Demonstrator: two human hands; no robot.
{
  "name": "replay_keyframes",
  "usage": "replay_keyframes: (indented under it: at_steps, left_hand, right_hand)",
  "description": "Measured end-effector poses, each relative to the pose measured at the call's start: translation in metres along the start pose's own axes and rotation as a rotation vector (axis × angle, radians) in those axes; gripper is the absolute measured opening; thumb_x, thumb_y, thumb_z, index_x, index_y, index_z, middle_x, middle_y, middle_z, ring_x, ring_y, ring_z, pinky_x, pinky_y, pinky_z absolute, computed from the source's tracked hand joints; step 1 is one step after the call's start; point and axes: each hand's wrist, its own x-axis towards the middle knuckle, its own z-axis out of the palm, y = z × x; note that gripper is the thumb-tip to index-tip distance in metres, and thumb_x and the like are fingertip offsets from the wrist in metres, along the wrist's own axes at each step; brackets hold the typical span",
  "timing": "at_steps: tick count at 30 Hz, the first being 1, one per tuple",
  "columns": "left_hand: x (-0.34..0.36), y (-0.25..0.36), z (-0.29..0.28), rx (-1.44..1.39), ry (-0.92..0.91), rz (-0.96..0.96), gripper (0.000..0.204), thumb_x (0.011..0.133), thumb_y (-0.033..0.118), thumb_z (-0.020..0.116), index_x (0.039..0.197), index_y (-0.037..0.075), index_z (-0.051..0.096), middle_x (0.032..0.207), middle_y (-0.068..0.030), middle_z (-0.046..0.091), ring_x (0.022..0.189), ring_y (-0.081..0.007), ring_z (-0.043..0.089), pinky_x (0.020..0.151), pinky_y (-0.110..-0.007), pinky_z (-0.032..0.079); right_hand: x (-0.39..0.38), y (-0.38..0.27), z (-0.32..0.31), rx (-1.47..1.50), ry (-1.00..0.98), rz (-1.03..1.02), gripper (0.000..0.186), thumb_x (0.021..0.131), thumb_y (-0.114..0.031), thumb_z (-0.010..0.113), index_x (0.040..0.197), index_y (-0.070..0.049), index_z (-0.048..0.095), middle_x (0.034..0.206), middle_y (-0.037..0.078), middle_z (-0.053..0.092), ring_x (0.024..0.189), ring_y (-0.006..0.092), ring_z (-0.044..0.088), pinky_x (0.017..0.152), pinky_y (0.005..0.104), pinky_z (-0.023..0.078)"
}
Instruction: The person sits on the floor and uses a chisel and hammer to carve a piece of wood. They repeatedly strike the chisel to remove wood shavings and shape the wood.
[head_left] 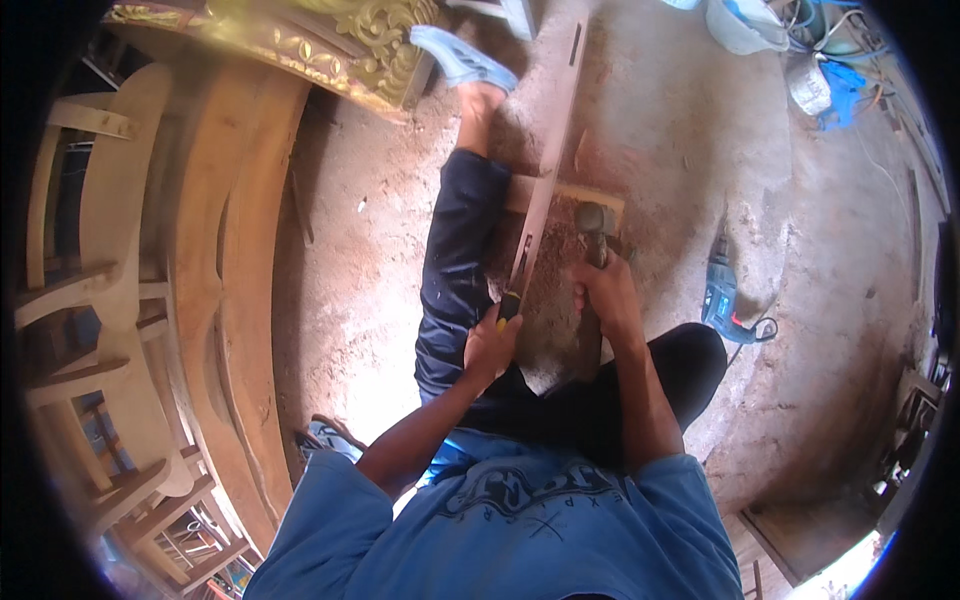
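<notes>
My left hand [490,347] is closed round the black and yellow handle of a chisel [509,306]. The chisel stands at the near end of a long wooden bar [548,165], which has narrow slots cut in it. How far its blade reaches into the wood is hard to make out. To the right of the bar, my right hand [612,290] grips a hammer [596,218] by its handle, the head held up and apart from the chisel. Under the bar lies a flat wooden board [606,203], with wood chips beside it. My outstretched left leg runs along the bar's left side.
A blue power drill [720,297] lies on the floor to the right. Large curved planks [240,300] and wooden chair frames [120,230] fill the left. A gilded carved panel [340,50] is at the top left. A white bucket [745,28] stands far right.
</notes>
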Motion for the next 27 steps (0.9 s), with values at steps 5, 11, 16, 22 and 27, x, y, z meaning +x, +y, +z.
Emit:
replay_keyframes:
  at_steps: [5, 11, 16, 22, 27]
  left_hand:
    - [-0.003, 0.002, 0.013, 0.27, 0.144, 0.122, 0.061, 0.095, 0.031, 0.063, 0.146, 0.005, 0.041, 0.131, -0.0226, 0.061, 0.123, -0.0421, 0.058, 0.102, -0.05, 0.048]
    - [0.0, 0.0, 0.016, 0.278, 0.044, 0.115, 0.062, 0.096, 0.024, 0.06, 0.148, 0.003, 0.033, 0.136, -0.0266, 0.055, 0.125, -0.0431, 0.056, 0.104, -0.052, 0.047]
    - [0.005, -0.015, 0.026, 0.215, -0.009, 0.1, 0.067, 0.098, 0.03, 0.059, 0.15, -0.001, 0.031, 0.134, -0.03, 0.056, 0.119, -0.047, 0.058, 0.103, -0.052, 0.047]
    - [0.008, -0.039, 0.058, 0.24, 0.112, 0.122, 0.069, 0.099, 0.032, 0.057, 0.153, 0.0, 0.029, 0.128, -0.0318, 0.059, 0.108, -0.0496, 0.063, 0.096, -0.053, 0.052]
    - [0.024, 0.011, 0.011, 0.236, 0.069, 0.137, 0.068, 0.098, 0.03, 0.061, 0.15, -0.002, 0.03, 0.131, -0.033, 0.058, 0.113, -0.0506, 0.061, 0.097, -0.054, 0.05]
  right_hand:
    - [0.003, 0.003, -0.003, -0.05, 0.014, -0.063, 0.009, 0.083, -0.007, 0.063, 0.085, -0.002, 0.055, 0.06, 0.004, 0.054, 0.046, 0.0137, 0.052, 0.044, 0.0313, 0.043]
    - [0.01, 0.019, -0.004, 0.001, 0.006, -0.034, 0.01, 0.083, -0.008, 0.063, 0.084, -0.002, 0.055, 0.061, 0.004, 0.055, 0.046, 0.0137, 0.051, 0.044, 0.0313, 0.043]
    - [0.011, 0.017, -0.003, -0.037, -0.015, 0.006, 0.011, 0.084, -0.007, 0.064, 0.086, -0.005, 0.053, 0.061, 0.003, 0.053, 0.046, 0.0141, 0.052, 0.044, 0.0297, 0.045]
    - [0.014, 0.011, 0.0, -0.095, 0.023, 0.09, 0.01, 0.082, -0.007, 0.063, 0.085, -0.003, 0.054, 0.062, 0.004, 0.053, 0.047, 0.0142, 0.052, 0.046, 0.0306, 0.044]
    - [0.019, 0.014, -0.004, -0.059, 0.016, 0.051, 0.01, 0.084, -0.005, 0.062, 0.088, -0.006, 0.052, 0.058, 0.004, 0.053, 0.045, 0.0152, 0.052, 0.045, 0.0308, 0.044]
